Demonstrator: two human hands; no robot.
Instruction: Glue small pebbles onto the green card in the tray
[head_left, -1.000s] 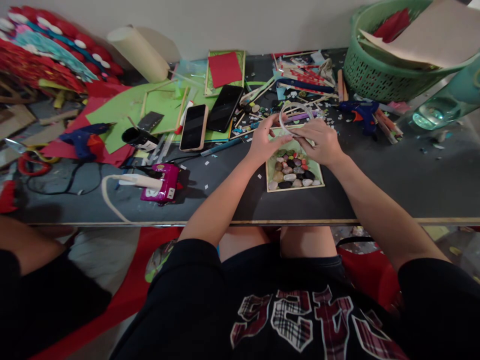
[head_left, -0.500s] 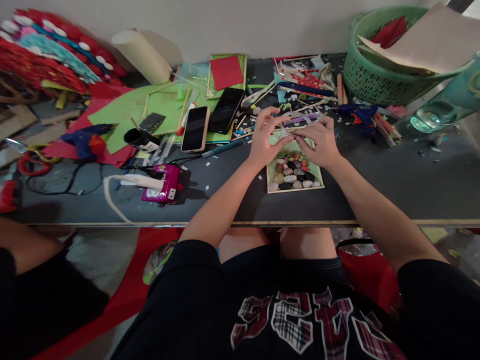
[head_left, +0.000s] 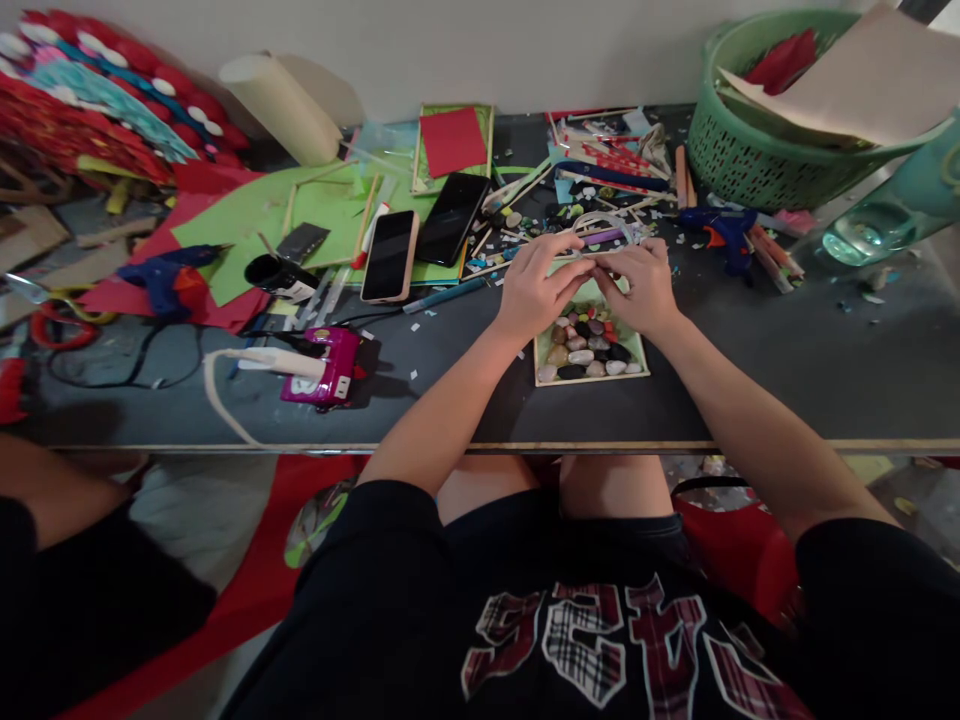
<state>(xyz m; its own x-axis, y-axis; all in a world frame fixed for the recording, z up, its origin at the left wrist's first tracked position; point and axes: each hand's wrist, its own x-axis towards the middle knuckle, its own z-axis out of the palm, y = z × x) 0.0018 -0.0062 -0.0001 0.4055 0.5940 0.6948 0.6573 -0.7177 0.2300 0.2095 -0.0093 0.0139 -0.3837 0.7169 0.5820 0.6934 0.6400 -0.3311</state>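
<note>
My left hand point(head_left: 536, 285) and my right hand point(head_left: 640, 290) meet fingertip to fingertip over the far part of a shallow, pale-edged frame point(head_left: 592, 380). Both hands are closed in a pinch, and what lies between the fingertips is too small to make out. Inside the frame, smooth pebbles point(head_left: 580, 357) in white, brown, black and red cover the near part on a light green base. Just beyond my fingers lie a purple stick point(head_left: 604, 236) and a coil of clear, thin tubing or tape point(head_left: 602, 218). My hands hide the frame's far edge.
Two phones point(head_left: 390, 257) lie left of my hands, near a magenta power socket point(head_left: 321, 368). A blue glue gun point(head_left: 720, 230), a green basket point(head_left: 750, 170) and a water bottle point(head_left: 877, 215) stand to the right. Scissors point(head_left: 67, 318) lie far left. Another person's arm point(head_left: 60, 495) shows at lower left.
My left hand's fingers have curled down and closed in against my right fingertips. A whitish, thin piece seen between them earlier is now hidden. The pebbles and frame stay put.
</note>
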